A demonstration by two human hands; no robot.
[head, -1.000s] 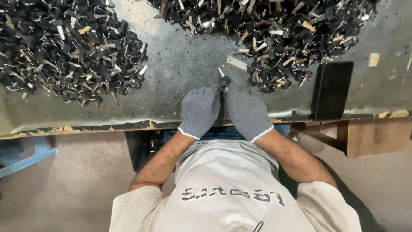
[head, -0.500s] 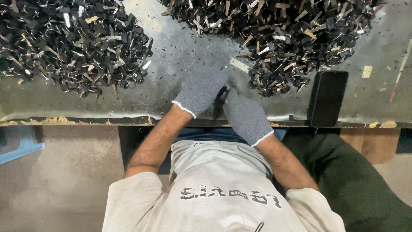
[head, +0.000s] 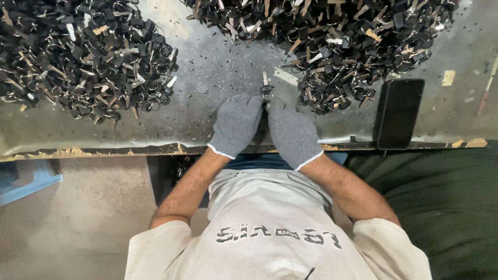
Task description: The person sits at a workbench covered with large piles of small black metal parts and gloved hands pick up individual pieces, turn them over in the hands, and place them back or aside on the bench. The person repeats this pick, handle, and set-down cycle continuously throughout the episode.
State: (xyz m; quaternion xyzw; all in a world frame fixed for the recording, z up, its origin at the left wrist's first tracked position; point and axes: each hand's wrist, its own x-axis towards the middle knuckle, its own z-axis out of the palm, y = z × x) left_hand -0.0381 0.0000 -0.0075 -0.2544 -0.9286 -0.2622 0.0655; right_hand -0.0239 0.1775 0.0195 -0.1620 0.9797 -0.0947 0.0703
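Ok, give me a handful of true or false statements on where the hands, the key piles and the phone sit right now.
1. Both hands wear grey knit gloves. True: left hand, right hand.
2. The hands meet on a small key with a ring. True.
3. The dark phone lies left of the hands. False: it lies to their right, at the table edge.
4. Only one pile of keys is on the table. False: a left pile and a right pile flank the hands.
5. The left hand is buried in the left pile. False: it is apart from it, on the bare middle strip.
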